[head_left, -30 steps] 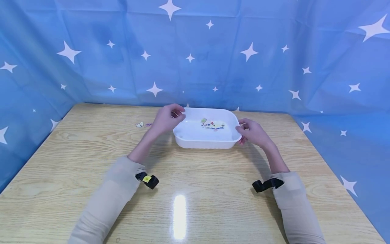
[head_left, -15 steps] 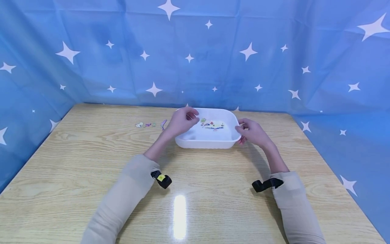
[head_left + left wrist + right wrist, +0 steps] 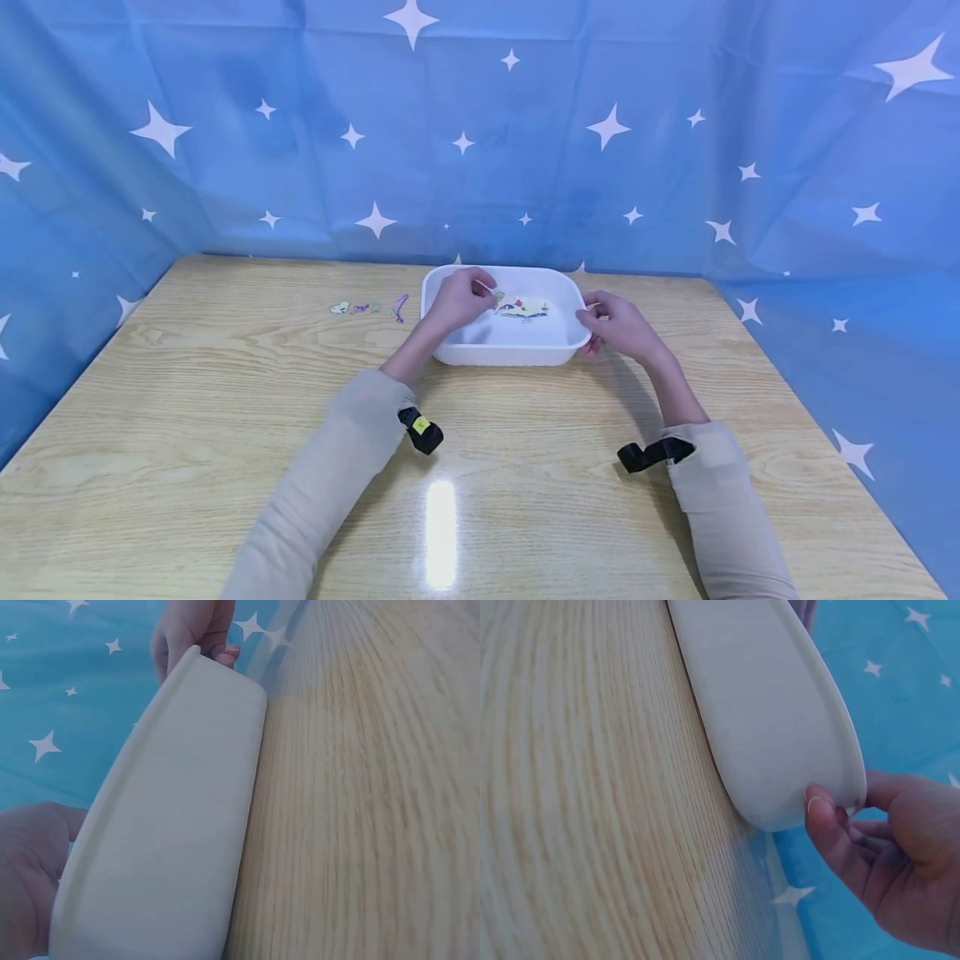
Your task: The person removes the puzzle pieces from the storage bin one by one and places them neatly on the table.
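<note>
A white rounded plastic tray stands at the back of the table. My right hand grips its right end, thumb over the rim and fingers against the outer wall. My left hand is over the left part of the tray, fingers bent, fingertips close to small colourful cutouts on the tray floor. I cannot tell whether it pinches one of them. In the left wrist view the tray wall hides the left fingertips.
Left of the tray, several small flat pieces lie in a row on the wooden table: a whitish one at the far end and a curved purple one nearest. A blue star-patterned curtain hangs behind the table.
My left hand has moved right from the tray's left rim to over its inside, uncovering the curved purple piece on the table. My right hand has kept its grip on the tray.
</note>
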The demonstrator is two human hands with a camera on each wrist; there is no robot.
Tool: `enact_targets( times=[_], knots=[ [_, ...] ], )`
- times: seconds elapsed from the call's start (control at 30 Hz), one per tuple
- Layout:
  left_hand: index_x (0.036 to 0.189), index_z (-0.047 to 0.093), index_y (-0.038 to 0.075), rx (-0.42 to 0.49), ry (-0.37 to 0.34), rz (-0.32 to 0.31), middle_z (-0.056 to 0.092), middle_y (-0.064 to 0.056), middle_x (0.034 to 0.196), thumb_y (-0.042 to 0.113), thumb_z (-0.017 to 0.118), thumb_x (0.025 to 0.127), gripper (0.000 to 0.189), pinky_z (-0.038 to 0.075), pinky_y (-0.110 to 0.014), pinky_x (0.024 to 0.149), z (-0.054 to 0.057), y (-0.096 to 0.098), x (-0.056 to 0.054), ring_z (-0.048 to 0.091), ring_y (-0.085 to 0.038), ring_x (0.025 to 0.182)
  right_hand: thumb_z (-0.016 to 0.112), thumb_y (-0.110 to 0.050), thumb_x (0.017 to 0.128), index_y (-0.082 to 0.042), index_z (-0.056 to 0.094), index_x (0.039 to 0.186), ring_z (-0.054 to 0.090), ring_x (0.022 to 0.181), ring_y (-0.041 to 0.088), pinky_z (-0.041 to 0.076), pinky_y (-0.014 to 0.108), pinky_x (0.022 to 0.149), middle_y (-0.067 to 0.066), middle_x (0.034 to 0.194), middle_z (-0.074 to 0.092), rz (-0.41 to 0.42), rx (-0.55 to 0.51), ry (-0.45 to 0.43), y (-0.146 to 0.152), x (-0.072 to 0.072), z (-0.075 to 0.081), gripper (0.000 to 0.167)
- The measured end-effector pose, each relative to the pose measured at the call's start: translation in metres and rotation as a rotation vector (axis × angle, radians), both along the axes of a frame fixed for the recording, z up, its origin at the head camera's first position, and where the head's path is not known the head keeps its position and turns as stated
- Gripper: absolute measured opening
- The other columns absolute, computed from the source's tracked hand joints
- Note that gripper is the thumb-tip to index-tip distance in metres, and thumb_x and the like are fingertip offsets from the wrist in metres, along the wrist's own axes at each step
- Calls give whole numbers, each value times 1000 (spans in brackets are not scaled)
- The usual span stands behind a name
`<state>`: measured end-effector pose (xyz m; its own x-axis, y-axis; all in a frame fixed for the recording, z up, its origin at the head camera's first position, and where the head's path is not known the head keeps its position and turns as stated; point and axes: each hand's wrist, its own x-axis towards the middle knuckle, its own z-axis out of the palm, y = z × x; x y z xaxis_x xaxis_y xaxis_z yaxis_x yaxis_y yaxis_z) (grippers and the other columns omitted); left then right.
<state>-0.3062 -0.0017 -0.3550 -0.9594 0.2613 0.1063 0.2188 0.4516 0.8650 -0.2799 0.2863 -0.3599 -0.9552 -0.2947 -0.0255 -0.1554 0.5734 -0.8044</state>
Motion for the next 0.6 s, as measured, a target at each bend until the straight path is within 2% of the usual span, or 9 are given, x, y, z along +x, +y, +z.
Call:
enact_targets(
  times=[0.27,0.43,0.6],
  knots=[
    [114,67,-5,-54,-36,14,69,-17,106,-1,67,91,23,52,-30,82,-5,12,-9,64,-26,100,54,-17,105,11,42,141,69,63,32,60,50,64,32,98,61,5,6,-5,0,0,0,47],
    [109,67,-5,-81,-27,23,69,-16,105,-5,67,89,21,52,-28,84,-8,17,-15,64,-26,100,53,-16,106,12,40,143,69,63,32,60,51,64,32,98,61,9,-5,-12,0,0,-1,49],
    [110,68,-6,-101,-22,-2,69,-17,106,-7,66,87,23,52,-31,87,-10,19,-19,64,-27,102,53,-17,106,13,40,143,69,63,29,60,52,64,33,99,60,8,-1,-13,0,0,-2,49]
  ],
)
